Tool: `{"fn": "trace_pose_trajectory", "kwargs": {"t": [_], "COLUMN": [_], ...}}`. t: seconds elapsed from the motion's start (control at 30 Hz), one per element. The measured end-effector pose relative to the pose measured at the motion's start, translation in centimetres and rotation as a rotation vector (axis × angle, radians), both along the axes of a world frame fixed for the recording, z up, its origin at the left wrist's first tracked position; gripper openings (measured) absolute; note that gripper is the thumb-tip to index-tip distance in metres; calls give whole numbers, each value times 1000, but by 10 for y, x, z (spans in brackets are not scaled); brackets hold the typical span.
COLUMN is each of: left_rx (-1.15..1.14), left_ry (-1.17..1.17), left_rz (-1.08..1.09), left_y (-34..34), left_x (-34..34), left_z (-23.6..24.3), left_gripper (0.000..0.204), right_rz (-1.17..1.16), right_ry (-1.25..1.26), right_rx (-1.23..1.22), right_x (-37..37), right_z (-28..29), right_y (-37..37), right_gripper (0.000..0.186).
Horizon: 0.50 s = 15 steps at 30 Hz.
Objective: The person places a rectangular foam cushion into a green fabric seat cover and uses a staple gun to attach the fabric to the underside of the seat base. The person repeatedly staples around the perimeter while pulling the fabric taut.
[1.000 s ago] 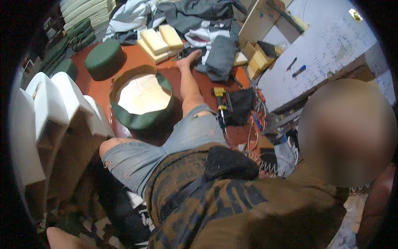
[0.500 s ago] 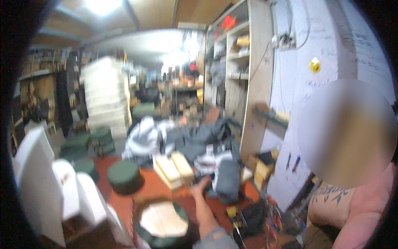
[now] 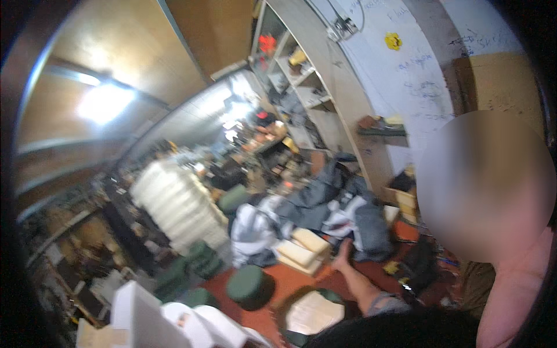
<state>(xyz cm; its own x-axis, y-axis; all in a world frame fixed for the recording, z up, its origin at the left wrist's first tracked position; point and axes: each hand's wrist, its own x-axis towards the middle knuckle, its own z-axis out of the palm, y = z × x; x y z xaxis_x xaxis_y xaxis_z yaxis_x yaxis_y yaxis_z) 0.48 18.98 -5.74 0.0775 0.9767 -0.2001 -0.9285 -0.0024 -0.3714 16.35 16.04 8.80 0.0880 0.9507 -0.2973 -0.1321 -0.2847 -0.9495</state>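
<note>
Neither of my hands shows in the head view. A bare leg with a rolled grey cloth edge stretches over the red floor cover, its foot by a heap of cloth. Beside the leg lies a round green piece with a pale wooden board on it, partly cut off below. A round green cushion sits farther left. Pale yellow foam blocks are stacked near the foot. A dark, fuzzy shape covers the lower edge; I cannot tell what it is.
White curved pieces stand at the lower left. A tall stack of white sheets rises behind. Grey and white cloth is heaped before a shelf unit. A person in pink is close at the right.
My view has tilted and turned left and up, so the room appears slanted and more ceiling shows. The dark fuzzy shape has come in at the lower edge. The foot stays by the cloth.
</note>
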Motion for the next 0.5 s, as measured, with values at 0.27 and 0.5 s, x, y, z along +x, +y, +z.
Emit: {"fn": "trace_pose_trajectory", "kwargs": {"t": [0.27,0.5], "left_rx": [-83,-37], "left_ry": [-468,-753], "left_rz": [21,69], "left_y": [88,124], "left_x": [32,62], "left_z": [-17,-18], "left_gripper": [98,98], "right_rz": [-30,-48], "right_ry": [101,218], "right_rx": [-48,-19], "right_x": [-55,-70], "right_z": [-35,-59], "right_y": [41,51], "right_gripper": [82,84]}}
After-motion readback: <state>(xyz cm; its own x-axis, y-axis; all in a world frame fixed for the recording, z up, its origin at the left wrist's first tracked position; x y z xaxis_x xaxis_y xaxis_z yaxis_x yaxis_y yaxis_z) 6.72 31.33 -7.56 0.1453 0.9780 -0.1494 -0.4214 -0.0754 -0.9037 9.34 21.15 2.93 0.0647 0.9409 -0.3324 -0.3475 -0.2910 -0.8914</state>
